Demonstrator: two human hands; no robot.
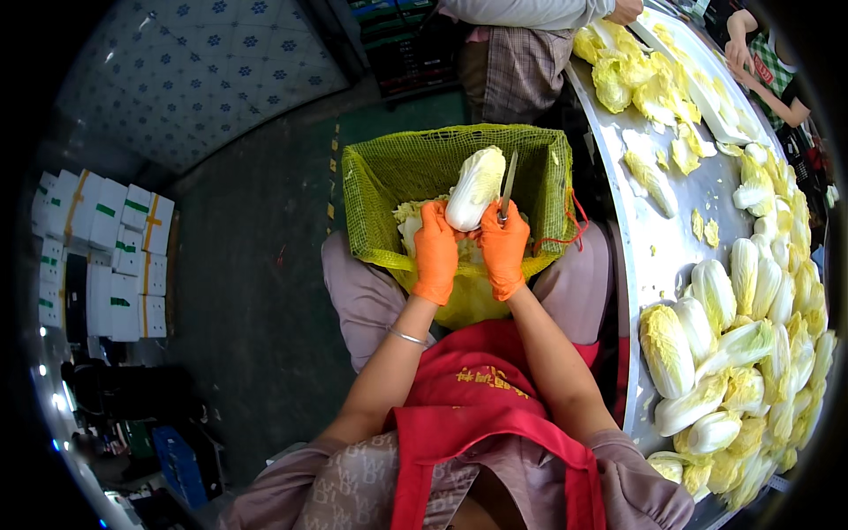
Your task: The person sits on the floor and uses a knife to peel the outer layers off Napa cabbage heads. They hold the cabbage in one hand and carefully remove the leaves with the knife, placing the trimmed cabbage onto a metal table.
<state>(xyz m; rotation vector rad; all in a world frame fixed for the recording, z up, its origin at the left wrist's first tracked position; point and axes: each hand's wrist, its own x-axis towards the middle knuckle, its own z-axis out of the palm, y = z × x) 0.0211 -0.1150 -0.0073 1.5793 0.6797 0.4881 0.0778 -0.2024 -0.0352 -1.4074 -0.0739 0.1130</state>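
Observation:
My left hand (437, 255), in an orange glove, grips the white base end of a napa cabbage (476, 189). The cabbage tilts with its yellow leafy tip pointing away from me. In my right hand (503, 252), gloved the same way, is a knife (509, 179) whose blade points up and away, just right of the cabbage. My right fingers also reach the cabbage's base. Both hands are over a crate lined with yellow mesh (377, 225) between my knees. Pale cabbage leaves (407, 218) lie inside it, partly hidden by my hands.
A metal table (623, 245) curves along my right, bearing many napa cabbages (715, 291) and loose yellow leaves (636, 73). A white tray (709, 79) stands at its far end. Co-workers' arms (530, 13) show beyond. White foam boxes (116, 245) are stacked at left.

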